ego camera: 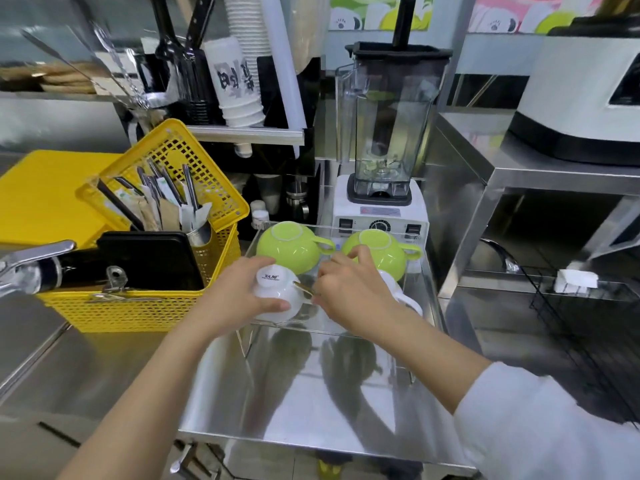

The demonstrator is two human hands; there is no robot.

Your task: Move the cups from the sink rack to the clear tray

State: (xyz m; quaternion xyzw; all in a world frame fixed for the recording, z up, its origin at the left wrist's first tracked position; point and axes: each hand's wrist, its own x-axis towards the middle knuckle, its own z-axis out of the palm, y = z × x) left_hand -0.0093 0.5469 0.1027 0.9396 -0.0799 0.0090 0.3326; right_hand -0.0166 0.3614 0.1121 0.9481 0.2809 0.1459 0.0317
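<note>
The clear tray (424, 289) stands on the steel desk (311, 393), near its far edge, in front of the blender (384, 133). Two green cups (291, 247) lie upside down at the tray's far side. The left hand (235, 296) grasps an inverted white cup (273, 289) at the tray's near left corner. The right hand (346, 289) rests curled over another white cup (398, 292); whether it grips cannot be told.
</note>
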